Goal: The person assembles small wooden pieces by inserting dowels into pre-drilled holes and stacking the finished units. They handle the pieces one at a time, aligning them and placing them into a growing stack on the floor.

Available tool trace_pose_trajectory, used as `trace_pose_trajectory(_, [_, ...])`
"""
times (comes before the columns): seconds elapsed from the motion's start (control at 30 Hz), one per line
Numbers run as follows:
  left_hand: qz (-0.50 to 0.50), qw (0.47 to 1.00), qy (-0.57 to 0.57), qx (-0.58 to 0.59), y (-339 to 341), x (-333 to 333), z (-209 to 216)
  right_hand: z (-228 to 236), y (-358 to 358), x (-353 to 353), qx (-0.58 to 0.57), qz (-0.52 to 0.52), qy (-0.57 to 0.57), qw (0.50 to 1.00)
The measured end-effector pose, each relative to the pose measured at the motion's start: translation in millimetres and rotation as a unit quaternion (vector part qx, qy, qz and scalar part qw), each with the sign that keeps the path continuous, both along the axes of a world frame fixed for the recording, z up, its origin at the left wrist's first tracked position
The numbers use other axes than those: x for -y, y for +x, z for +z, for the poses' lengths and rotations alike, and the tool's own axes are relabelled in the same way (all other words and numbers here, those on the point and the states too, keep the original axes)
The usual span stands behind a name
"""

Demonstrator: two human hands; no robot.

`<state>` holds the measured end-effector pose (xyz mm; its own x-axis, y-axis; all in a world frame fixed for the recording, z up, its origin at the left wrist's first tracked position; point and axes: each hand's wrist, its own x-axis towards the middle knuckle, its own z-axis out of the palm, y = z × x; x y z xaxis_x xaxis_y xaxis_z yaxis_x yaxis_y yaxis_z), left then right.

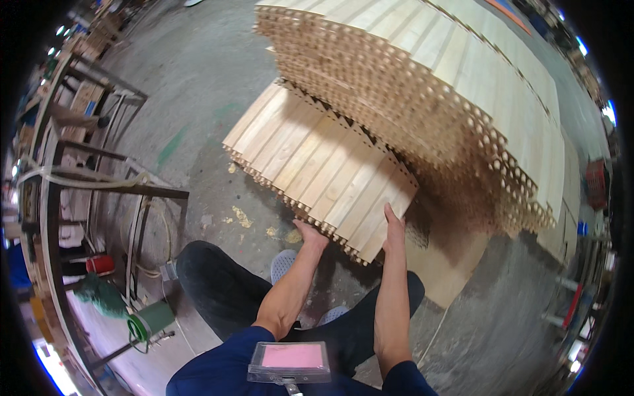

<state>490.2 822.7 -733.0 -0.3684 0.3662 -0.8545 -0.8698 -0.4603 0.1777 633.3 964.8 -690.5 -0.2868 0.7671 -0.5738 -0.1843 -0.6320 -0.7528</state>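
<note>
A low stack of pale wooden slats (323, 168), laid side by side in a row, lies in front of me. My left hand (310, 233) is at its near edge, with the fingers partly hidden beneath the slats. At the right end of the stack, my right hand (394, 228) grips the side, thumb up along the edge and other fingers mostly hidden. Behind it rises a much taller stack of similar slats (456, 72), its near side showing many rounded ends.
To the left stands a metal frame (119, 188) with a hose (86, 181) across it. A green cylinder (150, 319) lies below. Flat brown board (456, 264) is on the concrete floor beside the tall stack. My feet are close under the near edge.
</note>
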Motion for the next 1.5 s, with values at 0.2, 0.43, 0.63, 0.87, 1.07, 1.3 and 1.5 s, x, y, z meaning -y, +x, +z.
trace_pose_trajectory(0.2, [0.057, 0.998, 0.035, -0.005, -36.3, 18.9, -19.0, 1.1, -0.5, 1.0, 0.017, -0.021, -0.004, 1.0])
trace_pose_trajectory(0.43, [0.009, 0.965, -0.259, -0.052, -65.4, 7.2, -22.8, -3.6, -1.3, 6.0, 0.022, 0.03, -0.05, 0.998])
trace_pose_trajectory(0.63, [-0.014, 0.983, -0.182, -0.029, -98.1, -8.8, 9.3, -14.0, 6.4, -1.6, 0.049, -0.025, 0.014, 0.998])
trace_pose_trajectory(0.87, [-0.014, 0.981, -0.133, -0.142, -111.0, 2.8, -4.1, -11.9, 10.0, -3.3, 0.069, -0.015, 0.002, 0.998])
trace_pose_trajectory(1.07, [0.005, 0.989, -0.034, -0.146, -89.5, 17.4, -3.2, 10.2, 6.6, 0.0, 0.122, 0.005, -0.017, 0.992])
trace_pose_trajectory(1.3, [0.04, 0.977, -0.032, -0.206, -61.8, 6.5, -6.6, 9.5, -11.6, 5.5, 0.068, -0.001, 0.0, 0.998])
trace_pose_trajectory(1.5, [0.058, 0.952, -0.292, -0.063, -56.0, 45.8, 38.9, 29.7, -16.6, 28.3, -0.072, 0.065, -0.108, 0.989])
